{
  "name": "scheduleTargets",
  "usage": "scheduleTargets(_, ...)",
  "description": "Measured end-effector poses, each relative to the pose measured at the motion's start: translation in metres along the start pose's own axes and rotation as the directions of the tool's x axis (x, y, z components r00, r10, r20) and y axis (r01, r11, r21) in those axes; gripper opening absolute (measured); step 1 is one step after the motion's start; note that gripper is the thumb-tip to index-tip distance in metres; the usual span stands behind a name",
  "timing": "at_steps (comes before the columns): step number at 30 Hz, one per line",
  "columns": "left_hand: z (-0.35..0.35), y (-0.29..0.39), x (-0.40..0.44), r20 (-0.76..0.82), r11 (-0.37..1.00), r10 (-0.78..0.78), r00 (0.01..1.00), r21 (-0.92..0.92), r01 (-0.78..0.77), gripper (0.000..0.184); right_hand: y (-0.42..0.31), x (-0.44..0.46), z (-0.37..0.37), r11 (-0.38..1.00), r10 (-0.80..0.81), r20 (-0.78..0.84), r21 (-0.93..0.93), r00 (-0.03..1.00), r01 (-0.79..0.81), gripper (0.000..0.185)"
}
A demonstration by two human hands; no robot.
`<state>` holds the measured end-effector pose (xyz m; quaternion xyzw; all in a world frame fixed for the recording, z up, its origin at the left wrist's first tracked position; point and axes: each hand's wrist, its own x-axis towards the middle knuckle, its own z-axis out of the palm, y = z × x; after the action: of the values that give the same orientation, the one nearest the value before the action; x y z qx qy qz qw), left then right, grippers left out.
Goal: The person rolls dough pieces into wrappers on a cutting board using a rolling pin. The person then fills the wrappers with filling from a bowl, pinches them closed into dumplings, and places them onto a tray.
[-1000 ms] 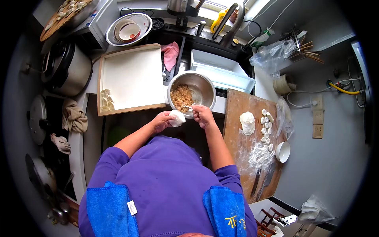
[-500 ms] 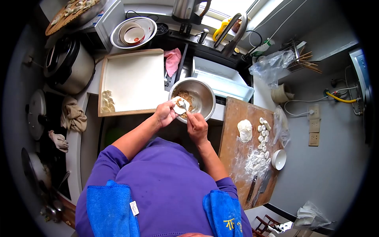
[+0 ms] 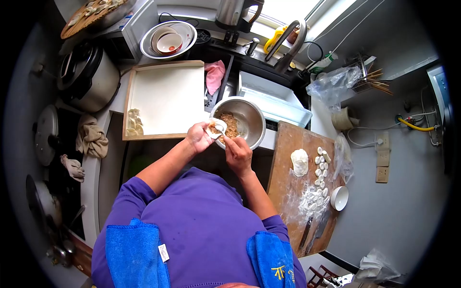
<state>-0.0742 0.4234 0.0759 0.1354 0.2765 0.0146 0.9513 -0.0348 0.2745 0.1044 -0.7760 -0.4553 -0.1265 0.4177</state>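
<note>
A white table (image 3: 270, 139) runs along the far side of the work area. On the right, a wooden board (image 3: 281, 187) is laid lengthwise. On the left, a shallow wooden tray (image 3: 165, 98) with a white base is placed. A clear plastic bin (image 3: 276, 114) is positioned beyond the gap between tray and board. A metal bowl (image 3: 253, 115) is set between the tray and the board, near the bin; meat filling (image 3: 231, 126) is contained in it, mostly toward its left side.

The left hand (image 3: 197, 138) is held at the near left rim of the metal bowl; its fingers are curled under and around a wrapper. The right hand (image 3: 239, 153) is held at the near rim; its fingers are closed on the handle of a spoon. Whether either hand touches the rim cannot be told.

On the board, a white bowl (image 3: 339, 198) is tilted at the right edge, and a stack of wrappers (image 3: 299, 163) is laid at the left of the dough pieces. The wrapper (image 3: 213, 135) is supported in the left hand, over the bowl's left rim, with some filling on it. The head of the spoon (image 3: 220, 128) is placed against the wrapper. Dumplings (image 3: 134, 122) are grouped in the tray's near left corner. Small dough pieces (image 3: 321, 172) are scattered down the board.
</note>
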Motion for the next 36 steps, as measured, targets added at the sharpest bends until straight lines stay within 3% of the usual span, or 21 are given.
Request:
scheduleTargets(3,-0.011,0.004,0.001,-0.004,0.999,-0.014,1.0,-0.041,0.014,0.031,0.001,0.003,0.001,0.995,0.095,-0.122,0.043,0.988,-0.091,0.016)
scheduleTargets(5,-0.013,0.004,-0.002,-0.001,0.999,0.032,1.0,0.034,-0.032,0.026,0.021,0.002,0.009,0.969,0.197,-0.009,-0.15,0.98,-0.196,0.009)
scheduleTargets(7,-0.01,0.002,-0.009,-0.003,0.995,0.055,0.998,0.088,-0.054,0.025,0.046,-0.011,0.025,0.955,0.227,0.066,-0.211,0.972,-0.209,0.01)
scheduleTargets(9,-0.01,0.003,-0.012,-0.004,0.987,0.085,0.996,0.139,-0.083,0.023,0.057,-0.019,0.036,0.903,0.356,0.325,-0.361,0.876,-0.233,0.013)
scheduleTargets(11,-0.014,0.006,-0.012,0.032,0.998,0.011,0.999,0.066,-0.013,0.029,0.042,-0.013,0.031,0.914,0.348,0.361,-0.336,0.865,-0.227,0.019)
scheduleTargets(13,-0.012,0.009,-0.017,0.043,0.999,0.008,0.999,0.039,-0.01,0.031,0.013,0.002,0.019,0.983,0.149,0.071,-0.123,0.986,-0.14,0.026)
scheduleTargets(15,-0.009,0.008,-0.019,0.057,1.0,-0.004,0.998,0.017,0.003,0.033,-0.009,0.008,0.011,0.992,0.086,0.059,-0.094,0.995,-0.08,0.032)
scheduleTargets(17,-0.005,0.004,-0.021,0.04,1.0,-0.015,0.999,-0.001,0.015,0.036,-0.02,0.01,0.009,0.969,-0.209,0.074,-0.115,0.975,0.217,0.032)
scheduleTargets(21,0.006,0.0,-0.031,0.062,0.999,-0.04,0.997,0.02,0.039,0.036,-0.016,0.012,0.01,0.954,-0.255,0.113,-0.133,0.96,0.269,0.025)
scheduleTargets(23,0.001,-0.001,-0.032,0.094,0.996,-0.077,0.993,0.06,0.071,0.035,-0.02,0.015,0.008,0.978,-0.196,0.067,-0.055,0.978,0.199,0.015)
scheduleTargets(24,0.001,-0.002,-0.034,0.075,0.99,-0.094,0.993,0.116,0.085,0.035,-0.02,0.016,0.008,0.986,0.053,0.055,0.156,0.997,-0.061,0.013)
scheduleTargets(25,0.001,-0.003,-0.035,0.056,0.98,-0.114,0.992,0.173,0.102,0.034,-0.02,0.018,0.008,0.882,0.296,0.093,0.355,0.951,-0.309,0.01)
scheduleTargets(27,-0.001,-0.005,-0.036,0.095,0.971,-0.114,0.989,0.223,0.09,0.033,-0.007,0.017,0.009,0.835,0.357,0.119,0.404,0.926,-0.374,0.007)
scheduleTargets(29,0.003,-0.006,-0.041,0.151,0.949,-0.072,0.986,0.315,0.021,0.031,-0.005,0.02,0.008,0.403,0.528,0.373,0.681,0.763,-0.612,0.009)
scheduleTargets(30,0.006,-0.006,-0.044,0.152,0.941,-0.068,0.986,0.339,0.013,0.03,-0.007,0.019,0.005,0.296,0.553,0.413,0.715,0.724,-0.634,0.009)
scheduleTargets(34,0.016,-0.005,-0.053,0.196,0.921,-0.043,0.98,0.387,-0.037,0.03,-0.01,0.021,0.0,0.294,0.571,0.41,0.706,0.711,-0.644,0.009)
scheduleTargets(36,0.017,-0.007,-0.054,0.283,0.912,0.029,0.959,0.386,-0.141,0.029,-0.012,0.02,0.001,0.437,0.577,0.295,0.675,0.761,-0.594,0.01)
